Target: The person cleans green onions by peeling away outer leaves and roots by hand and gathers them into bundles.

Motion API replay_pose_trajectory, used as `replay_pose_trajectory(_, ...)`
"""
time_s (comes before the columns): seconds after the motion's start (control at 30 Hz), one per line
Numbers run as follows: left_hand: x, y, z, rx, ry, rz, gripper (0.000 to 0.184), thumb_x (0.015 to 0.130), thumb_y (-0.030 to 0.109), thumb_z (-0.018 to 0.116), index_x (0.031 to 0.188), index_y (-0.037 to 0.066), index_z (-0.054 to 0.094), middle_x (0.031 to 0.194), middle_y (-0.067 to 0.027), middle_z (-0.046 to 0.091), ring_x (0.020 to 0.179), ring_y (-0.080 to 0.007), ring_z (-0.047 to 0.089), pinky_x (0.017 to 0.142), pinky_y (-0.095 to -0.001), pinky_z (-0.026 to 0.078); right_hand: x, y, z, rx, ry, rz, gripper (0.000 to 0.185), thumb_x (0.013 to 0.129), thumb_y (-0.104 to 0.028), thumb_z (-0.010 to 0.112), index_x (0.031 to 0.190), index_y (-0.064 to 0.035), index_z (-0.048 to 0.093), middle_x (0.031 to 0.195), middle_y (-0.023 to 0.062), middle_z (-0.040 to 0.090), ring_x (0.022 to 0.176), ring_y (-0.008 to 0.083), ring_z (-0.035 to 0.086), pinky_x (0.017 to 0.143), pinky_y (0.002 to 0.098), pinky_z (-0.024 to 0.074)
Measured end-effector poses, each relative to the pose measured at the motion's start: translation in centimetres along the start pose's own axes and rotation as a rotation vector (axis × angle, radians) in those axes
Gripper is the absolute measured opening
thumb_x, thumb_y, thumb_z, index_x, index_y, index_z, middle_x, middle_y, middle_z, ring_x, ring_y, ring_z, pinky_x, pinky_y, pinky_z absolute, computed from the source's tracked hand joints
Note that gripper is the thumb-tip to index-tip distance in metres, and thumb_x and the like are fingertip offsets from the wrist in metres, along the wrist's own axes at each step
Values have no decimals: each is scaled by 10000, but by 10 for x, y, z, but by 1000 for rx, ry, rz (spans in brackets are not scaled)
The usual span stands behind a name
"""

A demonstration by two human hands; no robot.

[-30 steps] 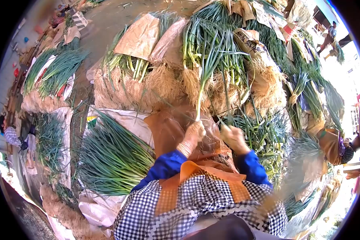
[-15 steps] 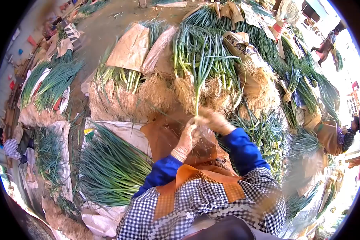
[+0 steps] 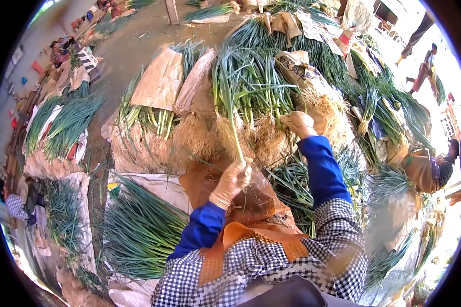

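Gripping the onion [image 3: 234,138] near its lower end, our left hand [image 3: 232,181] has its fingers curled round the stalk, above the brown apron [image 3: 258,202], while our right hand [image 3: 299,124] reaches farther forward and to the right, fingertips drawn together at the stems of the pile [image 3: 256,82]; whether they pinch a stem or merely touch, we cannot tell. We judge that the onion's leaves could snag or tear, since they overlap the pile's greens beyond our left hand and a sudden pull might catch them. Too hard a squeeze could bruise the slim stalk, and a loose hold could let it tip under its long top. A tug by our right hand could drag out several stems together, because the roots [image 3: 276,143] just below it look matted. The onion itself leans away from our left hand and slightly leftward, pale and almost white near our fingers, light green higher up, then deeper green where the leaves spread, one bending off toward the right. It looks straight and smooth along the stalk; our fist hides its root end.
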State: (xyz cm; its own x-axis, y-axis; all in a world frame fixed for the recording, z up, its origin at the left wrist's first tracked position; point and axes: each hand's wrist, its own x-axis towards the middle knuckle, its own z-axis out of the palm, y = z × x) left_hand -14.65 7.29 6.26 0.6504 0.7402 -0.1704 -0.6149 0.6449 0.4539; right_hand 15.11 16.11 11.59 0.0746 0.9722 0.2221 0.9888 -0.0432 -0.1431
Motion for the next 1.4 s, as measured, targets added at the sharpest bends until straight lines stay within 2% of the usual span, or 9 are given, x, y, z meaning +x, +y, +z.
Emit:
replay_pose_trajectory(0.17, 13, -27, -2, -100, -109, 49, 169, 929, 219, 507, 1026, 88, 553, 595, 37, 387, 452, -78, 350, 396, -195, 306, 19, 37, 33, 322, -136, -63, 197, 802, -279, 641, 822, -86, 678, 745, 120, 643, 722, 277, 613, 635, 335, 481)
replay_pose_trajectory(0.43, 6, -109, 14, 360, 27, 107, 392, 802, 3, 620, 1170, 34, 490, 1025, -22, 564, 939, -129, 543, 844, -265, 454, -152, -76, 5, 717, -29, 236, 273, 793, -316, 671, 846, -50, 637, 656, 158, 593, 627, 251, 613, 576, 312, 473)
replay_pose_trajectory(0.63, 7, -117, -14, 35, 168, 40, 349, 814, -47, 567, 1150, 13, 497, 908, -45, 566, 882, -146, 566, 717, -271, 515, -206, -95, 11, 381, 118, -279, 265, 810, -147, 624, 612, -95, 455, 540, 55, 449, 450, 152, 475, 411, 292, 362)
replay_pose_trajectory(0.77, 2, -96, -11, 115, 284, 116, 248, 828, 11, 593, 1074, 13, 558, 866, -58, 616, 698, -95, 559, 558, -228, 485, -262, -36, -37, 830, -30, 256, 264, 868, -293, 547, 689, -103, 584, 661, 66, 628, 551, 192, 606, 501, 315, 486)
replay_pose_trajectory(0.9, -15, -81, -4, 65, 117, 59, 181, 832, 57, 605, 1001, 21, 553, 867, -70, 616, 660, -89, 539, 522, -223, 460, -250, 48, -22, -301, -771, 257, 311, 915, -330, 480, 870, -70, 644, 723, 127, 611, 616, 212, 602, 603, 347, 486)
replay_pose_trajectory(0.97, -17, -75, 1, 175, 140, 135, 156, 833, 66, 601, 974, 25, 548, 861, -71, 612, 650, -90, 534, 512, -225, 454, -204, -16, -24, 225, -295, 295, 370, 915, -407, 462, 920, -56, 579, 702, 97, 600, 549, 200, 513, 572, 361, 453)
replay_pose_trajectory(1.1, -21, -74, -3, 152, 150, 104, 154, 839, 62, 570, 983, 31, 525, 798, -30, 573, 641, -103, 551, 552, -207, 458, -127, -83, 19, 1266, -370, 303, 409, 896, -412, 501, 856, -18, 602, 672, 81, 600, 615, 145, 569, 597, 316, 445)
replay_pose_trajectory(1.23, -23, -82, -11, 133, 186, 208, 194, 855, 80, 553, 1036, 30, 505, 846, -15, 544, 683, -76, 507, 588, -200, 428, -108, -112, 56, 410, 118, 181, 359, 869, -396, 538, 712, -76, 581, 660, 179, 590, 587, 320, 571, 555, 401, 449)
replay_pose_trajectory(1.4, -16, -92, -17, 431, 382, 288, 179, 879, 115, 538, 1031, 29, 499, 776, 0, 538, 647, -66, 474, 577, -215, 414, -157, -120, 34, 486, 48, 69, 308, 868, -313, 564, 645, -101, 552, 560, 134, 565, 497, 331, 545, 501, 429, 433)
